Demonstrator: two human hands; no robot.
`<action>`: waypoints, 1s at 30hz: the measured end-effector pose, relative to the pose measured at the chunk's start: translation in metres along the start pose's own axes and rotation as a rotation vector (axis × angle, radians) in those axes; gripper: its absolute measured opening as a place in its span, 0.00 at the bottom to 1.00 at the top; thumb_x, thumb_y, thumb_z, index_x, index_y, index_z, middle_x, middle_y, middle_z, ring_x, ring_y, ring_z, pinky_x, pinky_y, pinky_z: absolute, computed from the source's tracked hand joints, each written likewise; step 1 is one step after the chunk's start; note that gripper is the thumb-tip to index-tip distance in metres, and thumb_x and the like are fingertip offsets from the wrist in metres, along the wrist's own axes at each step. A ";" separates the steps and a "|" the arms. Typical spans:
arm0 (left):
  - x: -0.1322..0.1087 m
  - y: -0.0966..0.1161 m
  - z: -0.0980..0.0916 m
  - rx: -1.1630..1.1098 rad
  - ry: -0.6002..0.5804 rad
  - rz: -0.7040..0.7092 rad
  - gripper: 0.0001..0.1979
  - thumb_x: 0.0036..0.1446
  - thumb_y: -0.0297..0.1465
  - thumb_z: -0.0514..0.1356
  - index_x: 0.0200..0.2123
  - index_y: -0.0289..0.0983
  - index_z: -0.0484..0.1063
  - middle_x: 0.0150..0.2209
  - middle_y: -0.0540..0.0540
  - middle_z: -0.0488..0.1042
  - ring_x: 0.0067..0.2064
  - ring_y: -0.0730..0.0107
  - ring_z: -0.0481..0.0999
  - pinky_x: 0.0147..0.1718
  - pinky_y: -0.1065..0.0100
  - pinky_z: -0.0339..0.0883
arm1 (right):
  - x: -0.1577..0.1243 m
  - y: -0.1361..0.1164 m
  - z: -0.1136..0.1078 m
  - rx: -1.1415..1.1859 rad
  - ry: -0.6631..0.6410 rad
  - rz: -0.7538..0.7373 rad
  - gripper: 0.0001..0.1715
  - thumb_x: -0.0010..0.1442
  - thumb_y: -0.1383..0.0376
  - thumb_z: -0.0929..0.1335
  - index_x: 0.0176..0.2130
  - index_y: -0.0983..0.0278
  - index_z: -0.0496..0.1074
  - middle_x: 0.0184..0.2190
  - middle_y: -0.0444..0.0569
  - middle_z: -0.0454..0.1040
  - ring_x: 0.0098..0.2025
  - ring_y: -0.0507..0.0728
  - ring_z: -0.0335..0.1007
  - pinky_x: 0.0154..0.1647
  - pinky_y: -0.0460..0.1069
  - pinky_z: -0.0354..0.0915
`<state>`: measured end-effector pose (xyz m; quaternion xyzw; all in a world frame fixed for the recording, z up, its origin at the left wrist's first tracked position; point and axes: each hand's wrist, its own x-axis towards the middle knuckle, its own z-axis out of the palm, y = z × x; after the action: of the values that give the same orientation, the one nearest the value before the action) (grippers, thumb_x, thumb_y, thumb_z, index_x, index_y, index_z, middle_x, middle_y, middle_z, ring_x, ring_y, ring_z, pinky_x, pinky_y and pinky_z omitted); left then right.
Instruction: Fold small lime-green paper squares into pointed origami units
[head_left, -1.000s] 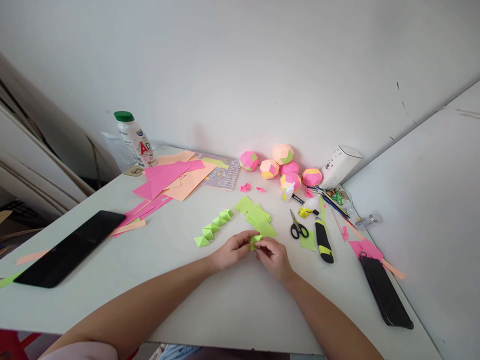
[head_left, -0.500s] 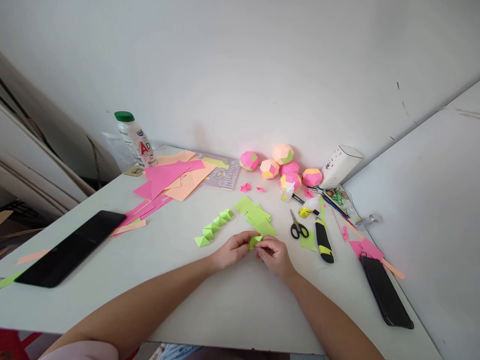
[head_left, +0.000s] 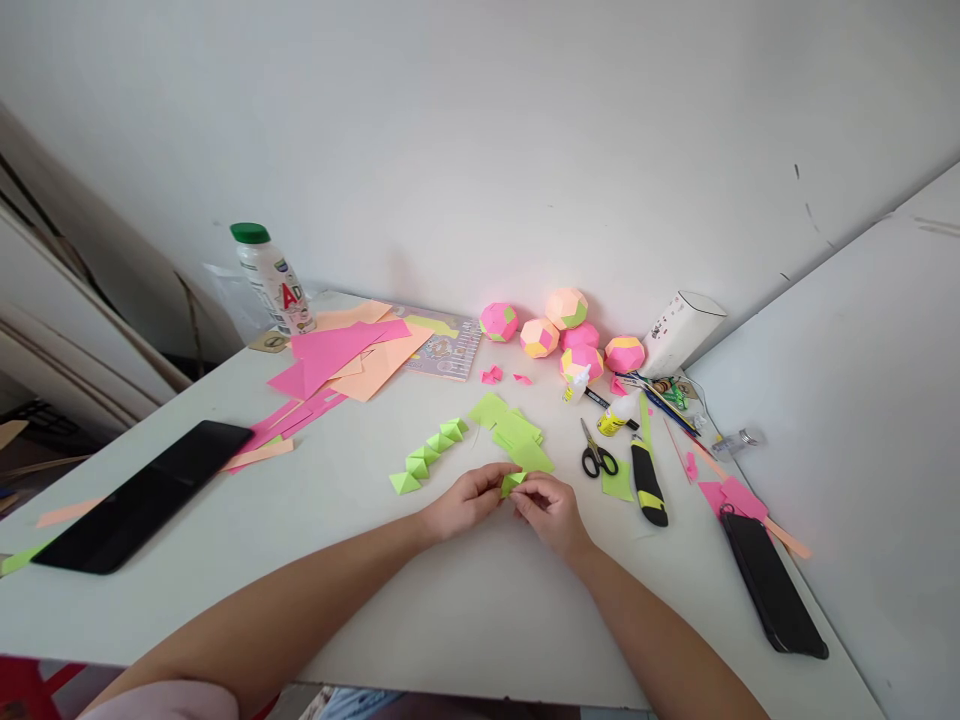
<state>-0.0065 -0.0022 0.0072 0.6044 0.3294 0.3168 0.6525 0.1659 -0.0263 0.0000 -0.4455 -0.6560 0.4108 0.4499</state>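
Between my two hands is a small folded green paper piece (head_left: 513,484), held just above the near middle of the table. My left hand (head_left: 469,500) pinches its left side, and my right hand (head_left: 551,510) grips its right side with thumb and fingers. The fingers cover part of the folds. To the left lies a row of several folded green paper units (head_left: 424,456), pointed in shape. Beyond my hands, flat green paper pieces (head_left: 517,437) overlap on the white table (head_left: 457,610).
Right of my hands lie black scissors (head_left: 598,458), a box cutter (head_left: 648,482) and a glue bottle (head_left: 616,414). Paper balls (head_left: 582,362) sit by the wall. A tablet (head_left: 142,497), pink paper sheets (head_left: 330,355) and a bottle (head_left: 271,280) are left; a black phone (head_left: 774,585) is right.
Both hands stay in nearly the same place, still on the folded green paper piece. The piece looks very slightly turned; nothing else has visibly moved.
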 end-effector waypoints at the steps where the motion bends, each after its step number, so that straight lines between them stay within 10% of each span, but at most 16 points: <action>1: 0.000 0.000 0.000 0.002 -0.005 0.006 0.18 0.54 0.31 0.54 0.49 0.38 0.66 0.31 0.49 0.70 0.31 0.71 0.66 0.31 0.68 0.62 | 0.000 0.000 0.000 0.005 0.001 0.002 0.08 0.55 0.64 0.68 0.27 0.64 0.73 0.23 0.46 0.67 0.22 0.51 0.67 0.22 0.46 0.67; 30: 0.001 -0.008 -0.002 0.107 -0.008 0.076 0.18 0.57 0.33 0.54 0.51 0.37 0.64 0.33 0.47 0.72 0.34 0.68 0.70 0.35 0.65 0.65 | -0.001 0.004 0.002 0.087 0.009 0.091 0.04 0.55 0.66 0.66 0.32 0.64 0.70 0.18 0.43 0.68 0.19 0.50 0.66 0.21 0.46 0.65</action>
<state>-0.0076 -0.0005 -0.0005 0.6519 0.3201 0.3210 0.6079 0.1656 -0.0268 -0.0049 -0.4569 -0.6147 0.4566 0.4527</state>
